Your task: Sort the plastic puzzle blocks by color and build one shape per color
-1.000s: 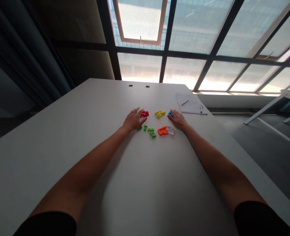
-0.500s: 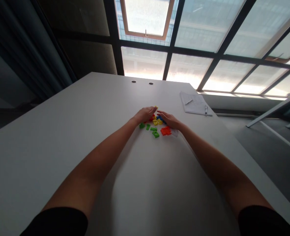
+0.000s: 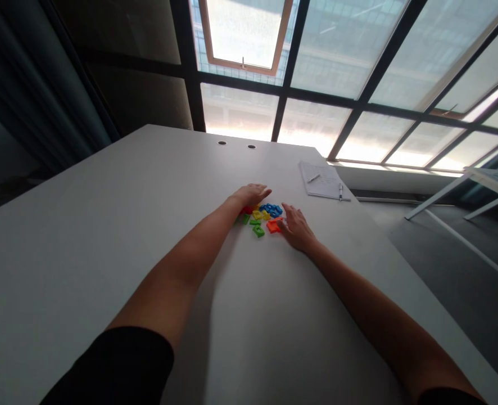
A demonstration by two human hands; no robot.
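Note:
Small coloured plastic pieces lie in a loose cluster on the white table. Blue pieces (image 3: 271,210) sit at the back, with yellow pieces (image 3: 261,215) just in front. Green pieces (image 3: 258,230) are nearest me, and red pieces (image 3: 248,210) show partly under my left hand (image 3: 252,194). That hand is at the cluster's back left, fingers stretched out, its palm side hidden. On the right, my right hand (image 3: 297,228) has its fingers apart, the thumb by an orange-red piece (image 3: 273,225). I cannot tell whether the thumb touches it.
Sheets of paper (image 3: 327,183) with a pen (image 3: 313,178) and another pen (image 3: 340,192) lie at the table's right edge. Two round holes, a left one (image 3: 222,143) and a right one (image 3: 251,147), are near the far edge. A white-legged table (image 3: 438,198) stands at right.
My right hand has drawn back to the right from over the blue pieces, uncovering them, and its fingers have spread. The yellow piece at my left fingertips no longer shows. The view has shifted slightly.

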